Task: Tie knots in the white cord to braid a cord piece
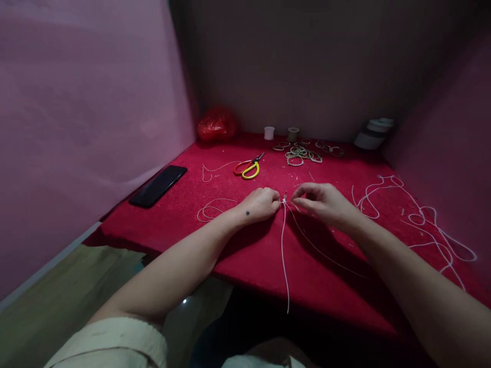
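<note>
A small knot of white cord (284, 201) lies on the red cloth between my hands. One long white strand (283, 245) runs from it toward me and hangs over the table's front edge; a thinner strand (314, 248) trails off to the right. On the knot's left, my left hand (263, 202) is closed, its fingers pinching a cord end beside the knot. Just right of the knot, my right hand (318, 200) pinches another strand between thumb and forefinger. Loops of thin cord (209, 209) lie left of my left wrist.
Scissors (249, 167) with red and yellow handles lie beyond my hands. A black phone (159, 185) is at the left edge. Behind are a red plastic bag (217, 124), a white spool (269, 133), an olive spool (293, 134) and braided loops (301, 155). Loose white cord (425, 217) spreads right.
</note>
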### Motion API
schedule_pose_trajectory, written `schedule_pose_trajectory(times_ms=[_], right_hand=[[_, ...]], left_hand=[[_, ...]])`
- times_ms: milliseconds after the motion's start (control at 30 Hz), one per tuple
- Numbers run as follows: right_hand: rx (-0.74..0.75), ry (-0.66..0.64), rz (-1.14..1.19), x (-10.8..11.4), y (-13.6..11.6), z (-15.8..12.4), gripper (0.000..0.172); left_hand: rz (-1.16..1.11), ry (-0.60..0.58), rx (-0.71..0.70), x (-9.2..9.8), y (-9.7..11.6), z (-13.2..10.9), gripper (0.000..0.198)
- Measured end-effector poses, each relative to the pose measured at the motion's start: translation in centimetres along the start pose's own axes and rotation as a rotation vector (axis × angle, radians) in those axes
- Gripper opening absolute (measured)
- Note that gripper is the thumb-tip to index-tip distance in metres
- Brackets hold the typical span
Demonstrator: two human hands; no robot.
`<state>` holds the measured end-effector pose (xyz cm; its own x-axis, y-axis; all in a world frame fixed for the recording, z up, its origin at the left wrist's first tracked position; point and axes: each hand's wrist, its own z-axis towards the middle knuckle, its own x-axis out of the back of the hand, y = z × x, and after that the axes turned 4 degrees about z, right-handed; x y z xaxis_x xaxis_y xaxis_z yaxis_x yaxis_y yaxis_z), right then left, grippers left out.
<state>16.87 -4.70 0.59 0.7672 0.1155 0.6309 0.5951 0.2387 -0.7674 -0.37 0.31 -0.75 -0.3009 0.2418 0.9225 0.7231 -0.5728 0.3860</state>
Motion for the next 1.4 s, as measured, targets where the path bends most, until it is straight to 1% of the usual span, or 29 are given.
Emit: schedule_pose_trajectory(times_ms=[33, 67, 100, 167, 267, 367, 433, 533, 633, 733, 800, 933, 1000, 1100, 1167, 1300, 1400], right_hand=[[-0.029, 0.126, -0.143, 0.0, 1.3, 0.8, 0.015], [-0.033, 0.162, -0.261, -0.2, 2.4, 1.4, 0.017], [-0.014, 0.138, -0.340, -0.5, 3.2, 1.8, 0.017], [0.018, 0.113, -0.426, -1.2, 4.0, 2.1, 0.017], [0.031, 0.107, -0.462, -2.0, 3.6, 2.0, 0.016], [0.042, 0.105, -0.482, -2.4, 3.3, 1.9, 0.015], [0.056, 0.101, -0.500, -2.5, 3.4, 2.0, 0.014], [0.072, 0.104, -0.516, -2.5, 3.5, 2.0, 0.012], [0.074, 0.116, -0.460, -2.3, 3.2, 1.8, 0.011], [0.029, 0.133, -0.323, -2.1, 2.7, 1.5, 0.009], [-0.055, 0.121, -0.162, -2.0, 2.3, 1.4, 0.008], [-0.293, 0.010, 0.221, -1.9, 1.6, 1.2, 0.009], [-0.364, -0.002, 0.319, -1.8, 1.4, 1.2, 0.009], [-0.368, 0.004, 0.307, -1.8, 1.4, 1.3, 0.007], [-0.324, 0.012, 0.245, -1.8, 1.6, 1.4, 0.007], [-0.214, 0.033, 0.130, -1.9, 2.1, 1.7, 0.013], [-0.136, 0.080, 0.070, -2.1, 2.3, 1.8, 0.013]], left_hand=[[-0.002, 0.001, 0.001, 0.0, 0.0, 0.0, 0.022], [-0.005, 0.000, -0.001, -0.1, -0.1, 0.0, 0.023], [-0.011, 0.002, -0.005, -0.1, -0.2, 0.0, 0.024], [-0.022, 0.008, -0.019, -0.2, -0.3, 0.0, 0.025], [-0.024, 0.024, -0.021, -0.3, -0.4, 0.2, 0.031], [0.003, 0.044, -0.003, -0.6, -0.3, 0.4, 0.037], [0.026, 0.065, 0.011, -0.8, -0.1, 0.5, 0.035], [0.056, 0.098, 0.026, -1.1, 0.1, 0.6, 0.027], [0.072, 0.117, 0.024, -1.2, 0.1, 0.7, 0.023], [0.060, 0.119, 0.014, -1.3, 0.2, 0.7, 0.022], [0.050, 0.114, 0.017, -1.2, 0.3, 0.7, 0.021], [0.050, 0.110, 0.028, -1.2, 0.4, 0.6, 0.021], [0.051, 0.111, 0.023, -1.2, 0.4, 0.6, 0.022], [0.054, 0.111, 0.022, -1.3, 0.4, 0.6, 0.023], [0.056, 0.108, 0.026, -1.3, 0.3, 0.6, 0.023], [0.052, 0.100, 0.026, -1.3, 0.3, 0.7, 0.023], [0.046, 0.098, 0.031, -1.2, 0.4, 0.7, 0.023]])
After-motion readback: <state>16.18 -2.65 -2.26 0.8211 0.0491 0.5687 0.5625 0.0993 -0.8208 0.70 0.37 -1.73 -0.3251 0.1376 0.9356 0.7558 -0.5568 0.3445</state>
